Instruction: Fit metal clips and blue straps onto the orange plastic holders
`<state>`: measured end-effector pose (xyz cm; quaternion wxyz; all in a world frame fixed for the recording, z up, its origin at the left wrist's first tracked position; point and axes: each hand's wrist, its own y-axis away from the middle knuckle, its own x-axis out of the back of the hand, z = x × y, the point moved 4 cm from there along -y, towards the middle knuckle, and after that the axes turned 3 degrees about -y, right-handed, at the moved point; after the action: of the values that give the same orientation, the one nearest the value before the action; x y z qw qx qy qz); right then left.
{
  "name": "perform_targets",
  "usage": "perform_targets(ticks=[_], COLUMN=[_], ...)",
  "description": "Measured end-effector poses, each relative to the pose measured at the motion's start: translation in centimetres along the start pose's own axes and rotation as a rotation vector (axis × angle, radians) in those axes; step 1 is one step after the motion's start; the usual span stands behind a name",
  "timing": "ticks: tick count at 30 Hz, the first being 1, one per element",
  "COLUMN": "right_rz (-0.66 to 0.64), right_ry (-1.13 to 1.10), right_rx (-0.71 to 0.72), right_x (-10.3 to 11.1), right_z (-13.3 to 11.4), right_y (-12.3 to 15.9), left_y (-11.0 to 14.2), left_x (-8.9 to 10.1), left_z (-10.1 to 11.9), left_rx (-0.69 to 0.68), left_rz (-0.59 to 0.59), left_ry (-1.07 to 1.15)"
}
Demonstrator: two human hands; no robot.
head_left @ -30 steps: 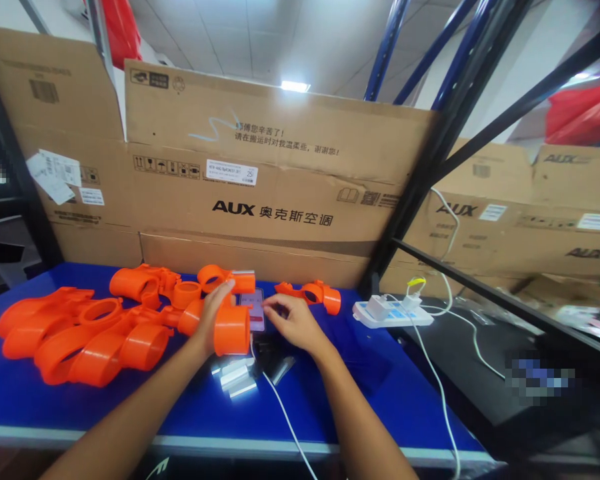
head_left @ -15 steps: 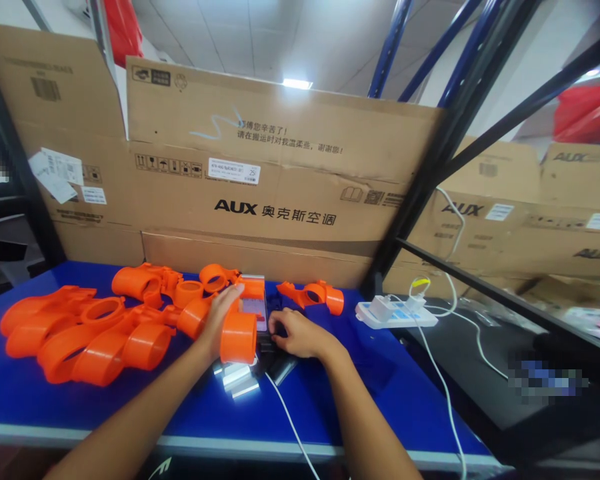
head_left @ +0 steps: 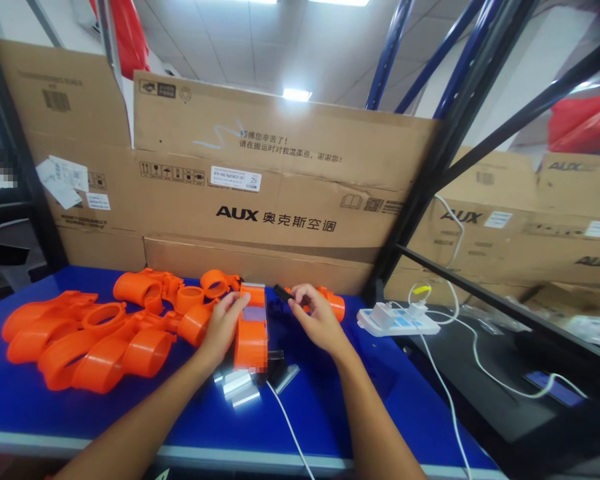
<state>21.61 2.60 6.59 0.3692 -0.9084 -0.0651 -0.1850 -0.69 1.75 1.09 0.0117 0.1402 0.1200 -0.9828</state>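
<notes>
My left hand (head_left: pixel 224 323) is closed around an orange plastic part (head_left: pixel 251 341) with ring-shaped ends, near the middle of the blue table. A flat, pale, screen-like surface (head_left: pixel 255 313) shows between its two orange ends; what that belongs to is partly hidden. To the right, my right hand (head_left: pixel 314 319) pinches a small black stick-like piece (head_left: pixel 283 294) between thumb and fingers, held above the table and apart from the orange part. Below the left hand's part, shiny clear strips (head_left: pixel 239 387) and a dark piece (head_left: pixel 276 367) lie on the table.
Several orange ring parts (head_left: pixel 100 347) cover the table's left side, and another orange part (head_left: pixel 334 305) lies behind my right hand. A white power strip (head_left: pixel 397 319) with plugs sits at the right edge. A white cable (head_left: pixel 291 430) crosses the front; cardboard (head_left: pixel 275 193) walls the back.
My right hand has risen and moved right from beside the orange part, now with the black piece visible in it. The orange part in my left hand has shifted slightly right.
</notes>
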Motion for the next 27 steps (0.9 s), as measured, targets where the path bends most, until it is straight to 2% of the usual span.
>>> perform_targets(ticks=[3, 10, 19, 27], right_rz=[0.087, 0.037, 0.022, -0.038], right_ry=[-0.047, 0.075, 0.121, 0.136], right_rx=[0.049, 0.131, 0.169, 0.202], right_x=[-0.6, -3.1, -3.1, -3.5], right_z=[-0.4, -2.6, -2.8, -2.8], right_y=[0.0, 0.7, 0.9, 1.0], left_y=[0.1, 0.6, 1.0, 0.7], left_x=[-0.4, -1.6, -1.8, -1.6], left_z=[-0.2, -0.6, 0.2, -1.0], left_rx=[0.000, 0.042, -0.007, 0.009], left_rz=[-0.028, -0.169, -0.169, -0.212], left_ry=[-0.019, -0.028, -0.060, -0.107])
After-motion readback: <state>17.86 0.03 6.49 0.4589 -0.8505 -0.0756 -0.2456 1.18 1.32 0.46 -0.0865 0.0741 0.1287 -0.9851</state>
